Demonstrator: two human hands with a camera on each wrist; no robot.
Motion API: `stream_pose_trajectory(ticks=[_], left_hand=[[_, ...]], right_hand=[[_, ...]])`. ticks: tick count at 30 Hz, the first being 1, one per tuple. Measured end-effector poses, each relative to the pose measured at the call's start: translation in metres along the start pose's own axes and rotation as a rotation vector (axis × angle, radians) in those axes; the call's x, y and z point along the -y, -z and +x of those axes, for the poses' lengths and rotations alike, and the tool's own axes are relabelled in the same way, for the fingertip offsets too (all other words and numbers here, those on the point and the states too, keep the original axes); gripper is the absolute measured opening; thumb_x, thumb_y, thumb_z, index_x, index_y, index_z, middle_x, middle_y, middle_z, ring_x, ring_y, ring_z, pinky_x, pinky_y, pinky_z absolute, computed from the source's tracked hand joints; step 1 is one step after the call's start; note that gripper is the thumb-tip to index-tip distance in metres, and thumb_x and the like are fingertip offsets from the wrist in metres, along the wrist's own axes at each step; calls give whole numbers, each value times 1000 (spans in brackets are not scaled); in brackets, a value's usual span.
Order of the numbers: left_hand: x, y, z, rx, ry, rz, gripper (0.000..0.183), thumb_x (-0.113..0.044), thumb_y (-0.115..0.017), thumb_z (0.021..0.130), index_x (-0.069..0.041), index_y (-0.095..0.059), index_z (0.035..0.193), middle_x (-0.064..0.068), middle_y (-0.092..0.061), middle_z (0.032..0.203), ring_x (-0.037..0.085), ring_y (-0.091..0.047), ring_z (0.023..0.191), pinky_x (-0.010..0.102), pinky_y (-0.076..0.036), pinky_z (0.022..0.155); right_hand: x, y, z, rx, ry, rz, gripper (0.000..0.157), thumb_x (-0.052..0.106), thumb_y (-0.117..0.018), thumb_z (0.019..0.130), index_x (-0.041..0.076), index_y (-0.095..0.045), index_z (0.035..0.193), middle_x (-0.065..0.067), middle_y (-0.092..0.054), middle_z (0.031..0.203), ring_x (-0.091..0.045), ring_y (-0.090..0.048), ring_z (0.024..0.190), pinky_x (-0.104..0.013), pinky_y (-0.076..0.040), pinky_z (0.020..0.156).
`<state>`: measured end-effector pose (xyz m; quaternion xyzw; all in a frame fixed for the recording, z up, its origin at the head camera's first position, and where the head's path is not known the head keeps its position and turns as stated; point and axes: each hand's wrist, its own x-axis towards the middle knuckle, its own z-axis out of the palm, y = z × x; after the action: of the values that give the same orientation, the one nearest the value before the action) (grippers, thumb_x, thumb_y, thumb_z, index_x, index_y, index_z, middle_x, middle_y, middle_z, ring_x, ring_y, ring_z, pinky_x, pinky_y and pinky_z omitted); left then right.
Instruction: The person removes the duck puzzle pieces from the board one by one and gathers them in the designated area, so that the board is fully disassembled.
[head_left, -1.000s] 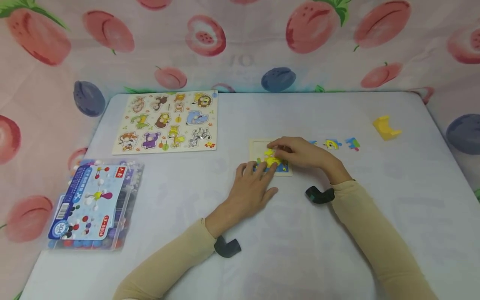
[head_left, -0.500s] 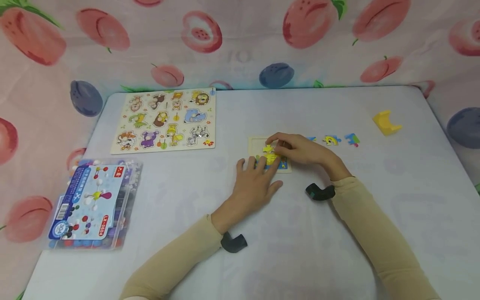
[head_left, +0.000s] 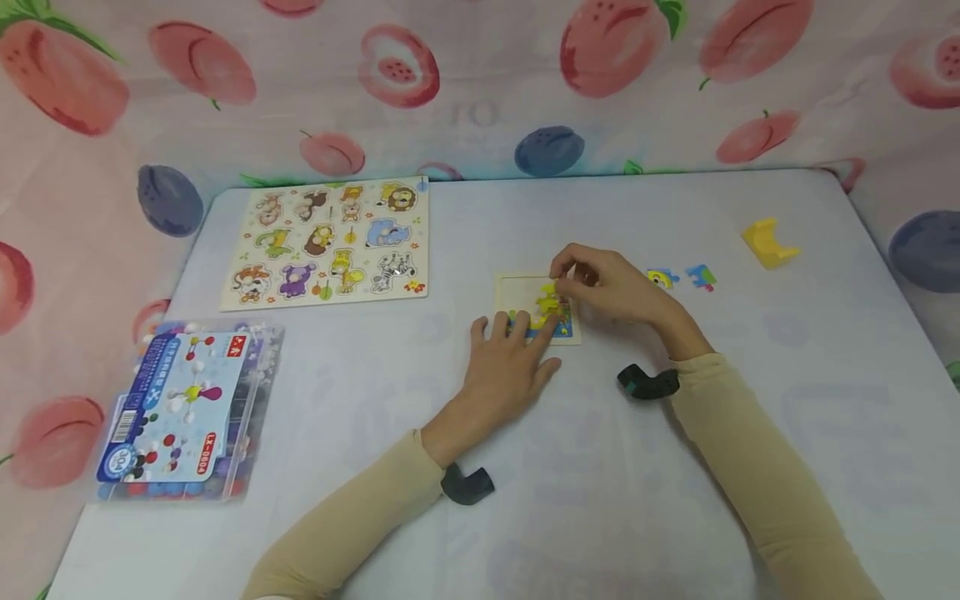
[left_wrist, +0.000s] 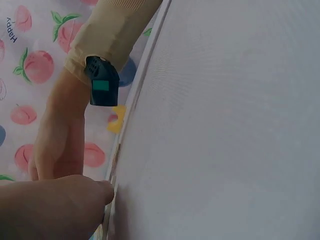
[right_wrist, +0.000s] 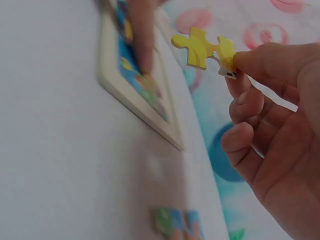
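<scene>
Your right hand (head_left: 613, 287) pinches the yellow jigsaw piece (right_wrist: 198, 51) by one end above the puzzle tray (head_left: 517, 292); your left hand (head_left: 504, 373) rests there, spread.

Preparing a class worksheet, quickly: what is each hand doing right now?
Left hand: open, fingertips on the puzzle board.
Right hand: closed, pinching a yellow puzzle piece.
</scene>
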<state>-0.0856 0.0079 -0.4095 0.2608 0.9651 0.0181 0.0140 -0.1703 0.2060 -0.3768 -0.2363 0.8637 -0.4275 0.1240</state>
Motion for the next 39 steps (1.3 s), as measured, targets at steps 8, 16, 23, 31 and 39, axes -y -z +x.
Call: stream_pose_trajectory(ticks=[8, 16, 23, 31, 39], left_hand=[[3, -3, -3, -43, -19, -38, 57, -53, -37, 97, -29, -31, 148, 4, -46, 120, 26, -39, 113, 52, -26, 102], [7, -7, -7, -79, -60, -68, 56, -50, -38, 97, -27, -31, 148, 4, -45, 123, 25, -38, 112, 50, -26, 101], [7, -6, -8, -106, -71, -85, 55, -48, -41, 97, -26, -34, 147, 6, -46, 124, 26, -39, 113, 50, -27, 101], [7, -5, -9, -123, -77, -96, 54, -46, -42, 97, -25, -36, 146, 7, -47, 124, 27, -40, 113, 51, -28, 100], [8, -7, -9, -138, -85, -101, 54, -46, -43, 97, -24, -36, 146, 7, -47, 124, 28, -40, 112, 51, -28, 100]], right_hand=[[-11, 39, -26, 4, -45, 28, 12, 13, -57, 94, 6, -57, 104, -5, -56, 93, -21, -50, 72, -25, -42, 61], [-28, 62, -46, 51, -150, 16, 10, 12, -55, 94, 7, -57, 102, -7, -55, 97, -23, -52, 84, -22, -43, 73], [-39, 74, -56, 127, -194, 1, 13, 17, -54, 96, 6, -57, 103, -9, -59, 98, -21, -54, 89, -19, -43, 79], [-50, 84, -65, 155, -270, -39, 16, 19, -57, 95, 7, -60, 105, -5, -62, 105, -13, -54, 95, -15, -41, 83], [-57, 88, -69, 178, -324, -89, 17, 19, -58, 94, 10, -61, 109, -4, -62, 106, -13, -52, 93, -17, -41, 81]])
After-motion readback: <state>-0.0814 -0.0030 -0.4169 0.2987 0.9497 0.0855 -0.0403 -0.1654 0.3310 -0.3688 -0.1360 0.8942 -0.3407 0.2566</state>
